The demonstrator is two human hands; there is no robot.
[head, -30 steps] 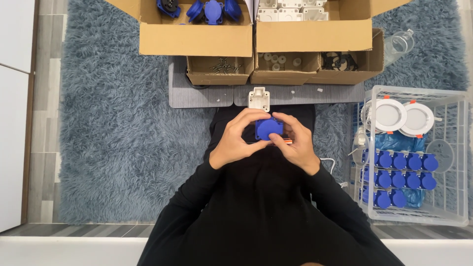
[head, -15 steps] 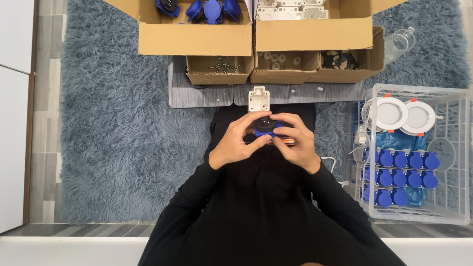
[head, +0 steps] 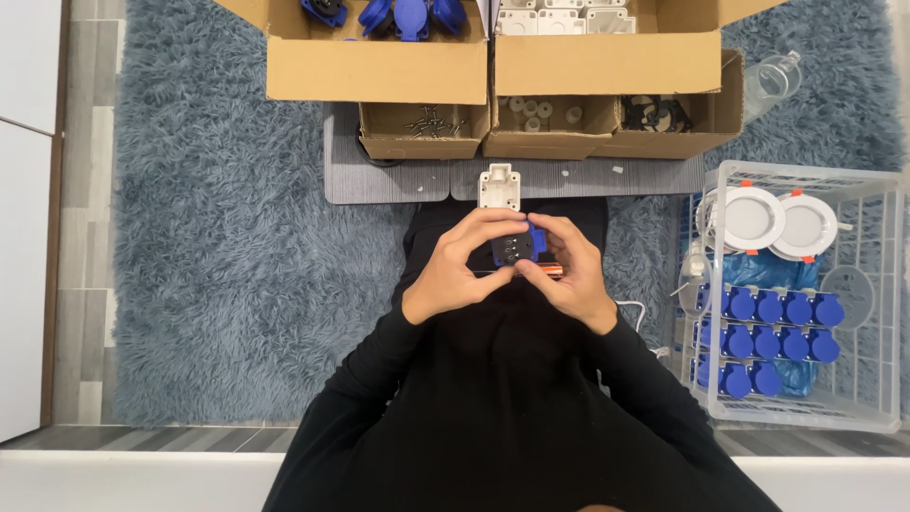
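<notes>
Both hands hold a small blue socket part [head: 518, 246] over my lap, its dark back side facing up. My left hand [head: 462, 266] grips it from the left with the fingers curled over its top. My right hand [head: 569, 273] holds its right side, thumb under it. A thin orange-handled tool [head: 543, 270] lies across my lap just under the hands. A white plastic housing [head: 500, 186] rests on the grey mat [head: 379, 180] just beyond my fingers.
Cardboard boxes stand at the top: blue parts [head: 408, 14], white housings [head: 559, 17], screws [head: 427, 121], small white pieces [head: 540, 109], black rings [head: 654, 112]. A white wire basket [head: 886, 313] at right holds blue sockets [head: 768, 327] and round white lamps [head: 777, 220]. A shaggy blue rug [head: 218, 265] surrounds me.
The blue part has been turned over in my hands: its round blue face showed a second ago, now the dark back shows. The hands stayed in place.
</notes>
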